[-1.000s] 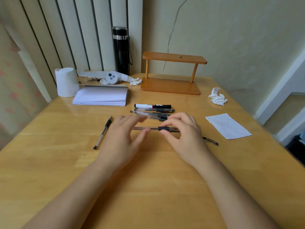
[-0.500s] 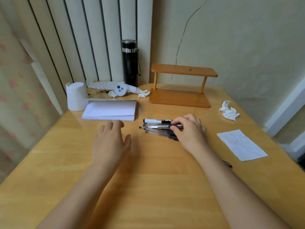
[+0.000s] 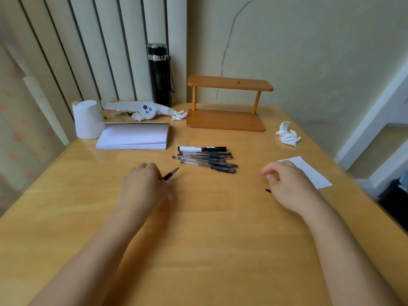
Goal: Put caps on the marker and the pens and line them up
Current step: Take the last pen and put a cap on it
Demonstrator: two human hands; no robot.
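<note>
1 wide-angle view, worn on the head, looks forward and down over the table (image 3: pixel 198 250) toward the wall (image 3: pixel 309 51) at 12 o'clock; left hand (image 3: pixel 141 188) and right hand (image 3: pixel 287 188) sit near, with forearms at 6 o'clock.

Light wooden surface (image 3: pixel 198 239). At its middle lay a black-and-white marker (image 3: pixel 202 148), with a row of capped pens (image 3: pixel 205 161) touching just in front. Back left stood a toilet paper roll (image 3: pixel 86 119), beside it a stack of white paper (image 3: pixel 133 136), a white controller (image 3: pixel 148 110) and a black flask (image 3: pixel 160 74). Back centre stood a wooden two-tier stand (image 3: pixel 226 120), with a small crumpled tissue (image 3: pixel 180 115) at its left. On the right lay a bigger crumpled tissue (image 3: pixel 288 135) and a white paper slip (image 3: pixel 309 173).
</note>
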